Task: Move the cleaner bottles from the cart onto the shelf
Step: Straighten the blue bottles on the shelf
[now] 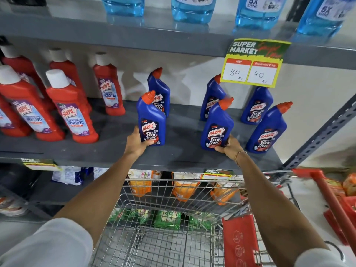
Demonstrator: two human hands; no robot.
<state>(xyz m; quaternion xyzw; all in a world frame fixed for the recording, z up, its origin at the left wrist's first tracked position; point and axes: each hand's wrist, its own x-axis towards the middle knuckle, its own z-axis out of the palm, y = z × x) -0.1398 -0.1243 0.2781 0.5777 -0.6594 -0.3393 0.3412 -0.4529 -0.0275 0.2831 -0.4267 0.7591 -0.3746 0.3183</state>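
Two blue Harpic cleaner bottles with orange caps stand upright near the front of the grey middle shelf [115, 132]. My left hand [135, 142] grips the base of the left bottle [151, 120]. My right hand [229, 146] grips the base of the right bottle [217, 128]. Several more blue bottles stand behind and to the right, such as one at the far right [267, 130]. The wire cart [169, 191] is directly below my arms; its visible basket floor holds no bottles.
Red Harpic bathroom cleaner bottles [71, 108] fill the shelf's left part. Blue glass cleaner bottles [192, 8] stand on the shelf above. A yellow price tag [252, 62] hangs from that upper shelf's edge. Orange pouches [183, 187] sit on the lower shelf. A red cart handle [327, 197] is at the right.
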